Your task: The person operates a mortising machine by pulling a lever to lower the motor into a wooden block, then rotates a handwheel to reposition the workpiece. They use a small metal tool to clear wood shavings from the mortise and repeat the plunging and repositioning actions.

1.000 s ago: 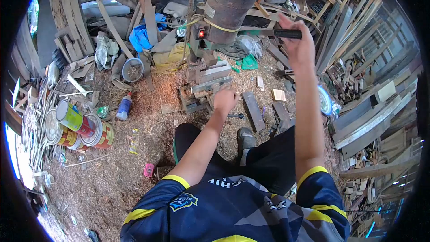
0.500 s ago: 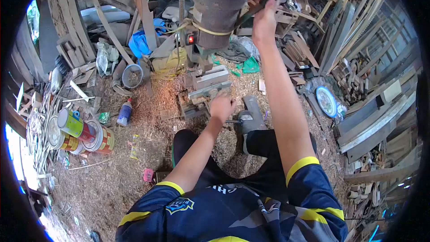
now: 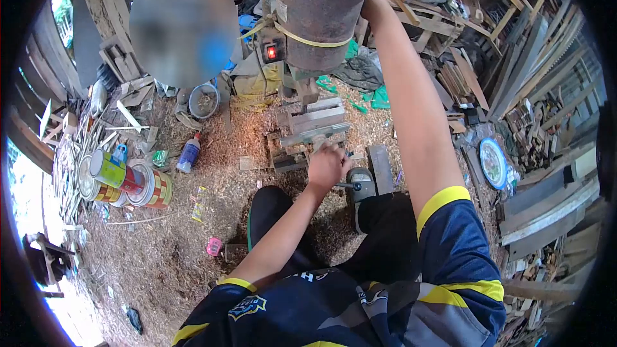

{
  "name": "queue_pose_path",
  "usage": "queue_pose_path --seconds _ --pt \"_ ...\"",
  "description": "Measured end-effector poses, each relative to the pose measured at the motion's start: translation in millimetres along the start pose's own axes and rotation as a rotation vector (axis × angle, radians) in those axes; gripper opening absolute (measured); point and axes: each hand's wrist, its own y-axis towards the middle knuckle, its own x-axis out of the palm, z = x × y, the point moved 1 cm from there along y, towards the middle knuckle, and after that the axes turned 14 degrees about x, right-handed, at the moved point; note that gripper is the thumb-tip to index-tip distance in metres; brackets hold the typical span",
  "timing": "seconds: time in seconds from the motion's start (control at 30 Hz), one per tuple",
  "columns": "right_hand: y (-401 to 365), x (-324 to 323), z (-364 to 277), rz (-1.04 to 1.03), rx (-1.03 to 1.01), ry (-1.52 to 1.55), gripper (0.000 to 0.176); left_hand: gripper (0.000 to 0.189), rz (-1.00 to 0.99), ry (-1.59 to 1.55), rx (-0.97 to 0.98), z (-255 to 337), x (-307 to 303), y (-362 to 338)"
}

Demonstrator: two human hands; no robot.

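Note:
A large drum-shaped motor [image 3: 324,16] of a drill-like machine stands ahead of me, with a yellow band round it and a lit red switch [image 3: 272,52]. Below it on the floor is a metal vise [image 3: 315,133] with pieces of wood about it. My left hand [image 3: 329,168] is closed at the vise's near side; what its fingers grip is hidden. Close to that hand is a vise handle [image 3: 349,186] with a dark knob. My right hand [image 3: 373,8] reaches up to the motor's right side, its fingers hidden behind the motor.
Wood shavings cover the floor. On the left are paint cans [image 3: 116,172], a bottle [image 3: 188,153] and a bucket [image 3: 204,101]. At right lie a round blue-rimmed item [image 3: 493,163] and stacked boards [image 3: 553,209]. A blurred round patch covers the upper left.
My right hand, earlier on a dark lever, has moved left and out of sight behind the motor. The motor looks larger as the view shifts. My left hand stays at the vise.

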Motion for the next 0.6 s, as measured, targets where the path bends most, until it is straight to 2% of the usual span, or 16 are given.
queue_pose_path --seconds 0.1,0.13,0.2,0.23,0.33,0.37,0.4,0.43,0.47,0.5,0.53,0.57,0.6 --pt "86.1 -16.1 32.8 -0.014 -0.210 0.021 0.044 0.018 -0.002 0.030 0.030 -5.9 10.6 -6.9" --pt "87.3 -13.4 34.1 -0.020 -0.202 0.030 0.044 0.018 -0.007 0.038 0.020 -6.4 12.5 -7.9" --pt "54.4 7.5 18.0 0.130 -0.102 0.041 0.036 0.019 0.009 0.073 0.019 -2.4 10.1 -4.4" --pt "31.3 20.2 6.3 0.205 -0.052 0.045 0.039 0.019 0.004 0.080 0.014 -1.3 7.3 -1.7" --pt "-14.9 43.5 -17.3 0.442 0.104 0.056 0.065 0.020 -0.033 0.021 0.013 2.6 0.4 1.7" --pt "49.2 -7.3 66.6 0.402 -0.274 -0.259 0.046 0.020 -0.017 -0.008 0.005 3.1 1.4 1.7" --pt "15.0 -22.4 77.1 0.199 -0.284 -0.098 0.045 0.020 -0.001 -0.037 -0.001 2.8 1.7 2.9" --pt "-14.6 -31.8 94.3 0.265 -0.279 -0.103 0.038 0.021 -0.007 -0.021 -0.001 2.7 0.1 4.4" --pt "-41.0 -44.4 117.0 0.326 -0.368 -0.191 0.033 0.021 -0.018 -0.020 0.002 2.1 -1.9 4.7" --pt "-76.6 -57.1 139.6 0.314 -0.318 -0.182 0.025 0.022 0.007 -0.101 0.004 1.0 -4.4 4.1" --pt "-110.9 -72.8 162.4 0.430 -0.216 -0.405 0.020 0.022 0.031 -0.182 0.007 -1.2 -7.2 4.0" --pt "-148.1 -77.5 179.6 0.349 -0.200 -0.252 0.018 0.018 0.008 -0.251 0.007 -3.6 -10.7 2.5" --pt "-179.0 -88.8 201.1 0.359 -0.145 -0.261 0.020 0.018 -0.009 -0.254 0.014 -7.6 -10.4 -0.9"
